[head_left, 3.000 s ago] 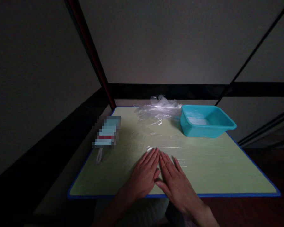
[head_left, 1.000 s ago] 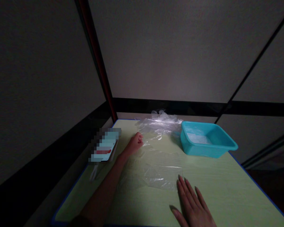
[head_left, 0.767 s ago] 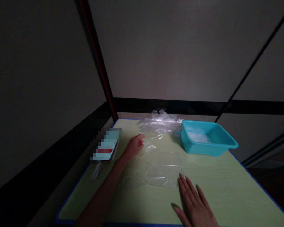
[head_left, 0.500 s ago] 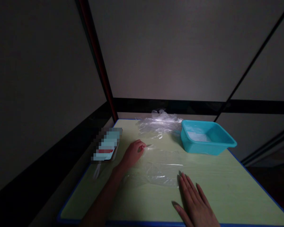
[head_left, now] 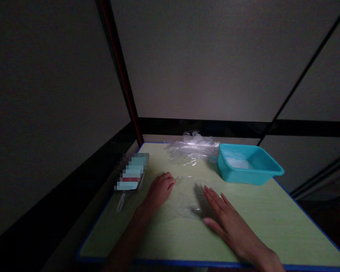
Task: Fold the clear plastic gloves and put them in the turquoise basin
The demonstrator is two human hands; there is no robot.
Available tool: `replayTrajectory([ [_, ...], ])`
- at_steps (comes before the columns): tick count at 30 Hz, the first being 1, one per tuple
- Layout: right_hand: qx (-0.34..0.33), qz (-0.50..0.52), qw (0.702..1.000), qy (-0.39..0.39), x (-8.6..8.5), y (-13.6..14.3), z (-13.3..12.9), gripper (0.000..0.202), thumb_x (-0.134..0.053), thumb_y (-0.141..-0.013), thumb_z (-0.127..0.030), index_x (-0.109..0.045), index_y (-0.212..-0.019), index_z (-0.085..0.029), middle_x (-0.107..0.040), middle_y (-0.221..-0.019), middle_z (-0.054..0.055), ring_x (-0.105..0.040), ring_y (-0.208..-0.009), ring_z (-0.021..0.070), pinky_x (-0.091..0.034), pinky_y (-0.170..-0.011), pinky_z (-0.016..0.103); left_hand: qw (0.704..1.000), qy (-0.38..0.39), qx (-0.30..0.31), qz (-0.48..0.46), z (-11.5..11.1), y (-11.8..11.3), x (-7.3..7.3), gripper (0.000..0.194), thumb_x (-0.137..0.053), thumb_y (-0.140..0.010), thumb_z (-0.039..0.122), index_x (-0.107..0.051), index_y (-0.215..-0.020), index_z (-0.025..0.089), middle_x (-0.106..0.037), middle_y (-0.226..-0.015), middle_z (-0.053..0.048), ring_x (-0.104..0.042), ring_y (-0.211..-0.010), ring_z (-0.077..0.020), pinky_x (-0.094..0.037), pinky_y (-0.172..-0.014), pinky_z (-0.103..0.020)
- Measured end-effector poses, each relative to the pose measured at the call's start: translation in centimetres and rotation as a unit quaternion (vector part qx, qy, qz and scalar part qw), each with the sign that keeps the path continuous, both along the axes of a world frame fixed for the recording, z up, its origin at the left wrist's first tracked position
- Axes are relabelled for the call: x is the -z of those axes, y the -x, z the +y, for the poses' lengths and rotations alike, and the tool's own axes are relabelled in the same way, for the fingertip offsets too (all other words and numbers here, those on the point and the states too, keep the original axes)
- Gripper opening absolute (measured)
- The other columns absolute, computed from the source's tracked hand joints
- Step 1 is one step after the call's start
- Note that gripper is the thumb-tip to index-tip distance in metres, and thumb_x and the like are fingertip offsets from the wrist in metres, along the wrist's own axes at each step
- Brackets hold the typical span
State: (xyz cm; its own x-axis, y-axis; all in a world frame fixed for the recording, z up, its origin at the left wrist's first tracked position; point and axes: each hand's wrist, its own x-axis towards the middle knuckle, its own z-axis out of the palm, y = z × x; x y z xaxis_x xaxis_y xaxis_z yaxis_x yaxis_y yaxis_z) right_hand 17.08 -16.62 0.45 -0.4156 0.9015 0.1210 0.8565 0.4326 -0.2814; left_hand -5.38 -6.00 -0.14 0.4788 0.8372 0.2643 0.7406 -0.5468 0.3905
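Note:
A clear plastic bag lies spread flat on the table, hard to see against its surface. My left hand is closed at the bag's far left corner, with its fingertips pinching the film. Over the bag's right side is my right hand, fingers stretched out and thumb apart, holding nothing. Its shadow falls on the film, and whether the fingers touch the film I cannot tell.
A crumpled heap of clear plastic bags lies at the table's back edge. To its right stands a turquoise basin with something white inside. A blurred-out flat item is at the left edge. The pale green table has a blue rim.
My right hand has moved left and away from me, from beside the bag to over its right side. My left hand stays at the bag's corner, its fingers turned slightly downward.

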Motion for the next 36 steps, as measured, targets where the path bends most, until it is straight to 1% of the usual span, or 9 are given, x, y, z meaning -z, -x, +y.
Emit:
replayTrajectory([
  [4,-0.062,-0.003,0.997,0.038,-1.9,2.1,5.0,0.065,-0.024,-0.086,-0.052,-0.016,-0.135,-0.011,-0.017,-0.14,0.011,-0.016,-0.128,0.0192,-0.017,-0.104,0.039,1.0,-0.012,-0.006,0.026,-0.3,0.1,0.1,0.019,-0.043,-0.077,0.009,-0.059,-0.071,0.016,-0.055,-0.079,-0.003,-0.051,-0.077,-0.0146,-0.038,-0.071,-0.024],
  [10,-0.108,-0.049,0.991,0.056,0.6,4.0,9.1,0.07,-0.021,-0.084,-0.056,-0.021,-0.133,-0.006,-0.018,-0.139,0.016,-0.015,-0.127,0.0237,-0.016,-0.103,0.042,0.998,-0.021,-0.013,0.062,-0.8,0.2,-0.1,0.021,-0.043,-0.077,0.007,-0.061,-0.072,0.016,-0.056,-0.08,-0.003,-0.051,-0.078,-0.0152,-0.039,-0.073,-0.025],
  [13,-0.113,-0.066,0.99,0.054,1.3,3.8,9.4,0.07,-0.02,-0.085,-0.056,-0.023,-0.133,-0.005,-0.018,-0.138,0.017,-0.016,-0.127,0.0246,-0.016,-0.103,0.043,0.997,-0.018,-0.016,0.077,-1.2,0.5,-0.3,0.022,-0.043,-0.076,0.006,-0.062,-0.072,0.016,-0.058,-0.08,-0.004,-0.052,-0.078,-0.016,-0.039,-0.073,-0.027],
  [17,-0.116,-0.072,0.99,0.044,1.1,3.7,9.3,0.07,-0.019,-0.085,-0.056,-0.022,-0.133,-0.005,-0.017,-0.138,0.017,-0.016,-0.127,0.0249,-0.016,-0.103,0.045,0.995,-0.02,-0.022,0.095,-1.8,1.0,-0.3,0.026,-0.041,-0.076,0.004,-0.064,-0.073,0.015,-0.06,-0.084,-0.005,-0.054,-0.084,-0.0172,-0.04,-0.078,-0.029],
  [20,-0.122,-0.068,0.99,0.029,0.8,3.9,9.5,0.071,-0.018,-0.084,-0.056,-0.02,-0.134,-0.005,-0.016,-0.139,0.017,-0.015,-0.128,0.0242,-0.015,-0.103,0.044,0.994,-0.052,-0.029,0.09,-2.2,0.6,0.0,0.028,-0.04,-0.077,0.005,-0.062,-0.092,0.014,-0.06,-0.102,-0.007,-0.052,-0.097,-0.0179,-0.039,-0.087,-0.031],
  [23,-0.146,-0.068,0.987,0.019,1.0,4.1,9.7,0.073,-0.017,-0.084,-0.057,-0.017,-0.134,-0.004,-0.016,-0.139,0.017,-0.012,-0.128,0.0229,-0.014,-0.104,0.043,0.992,-0.082,-0.008,0.095,-2.7,-0.3,0.6,0.039,-0.039,-0.081,0.015,-0.043,-0.12,0.011,-0.045,-0.126,-0.01,-0.041,-0.115,-0.018,-0.032,-0.097,-0.032],
  [25,-0.166,-0.071,0.983,0.023,1.3,4.0,9.7,0.073,-0.017,-0.084,-0.057,-0.015,-0.134,-0.003,-0.015,-0.139,0.018,-0.011,-0.128,0.0225,-0.013,-0.104,0.043,0.989,-0.086,0.012,0.12,-2.9,-0.8,1.2,0.046,-0.037,-0.084,0.023,-0.032,-0.128,0.009,-0.034,-0.134,-0.011,-0.032,-0.122,-0.0186,-0.027,-0.101,-0.034],
  [31,-0.183,-0.072,0.98,0.03,2.5,3.5,10.0,0.07,-0.019,-0.085,-0.055,-0.015,-0.134,-0.005,-0.013,-0.139,0.016,-0.01,-0.128,0.0222,-0.012,-0.104,0.044,0.98,-0.086,0.02,0.179,-3.3,-0.7,3.2,0.051,-0.03,-0.087,0.037,-0.03,-0.128,0.006,-0.027,-0.136,-0.015,-0.024,-0.126,-0.0223,-0.025,-0.101,-0.037],
  [36,-0.185,-0.031,0.982,0.026,1.7,2.2,10.2,0.067,-0.022,-0.086,-0.051,-0.01,-0.135,-0.007,-0.011,-0.14,0.014,-0.007,-0.129,0.0206,-0.011,-0.104,0.043,0.98,-0.083,0.009,0.181,-3.5,-0.3,2.8,0.052,-0.032,-0.086,0.034,-0.027,-0.129,0.006,-0.025,-0.137,-0.014,-0.02,-0.127,-0.0218,-0.023,-0.102,-0.038],
])
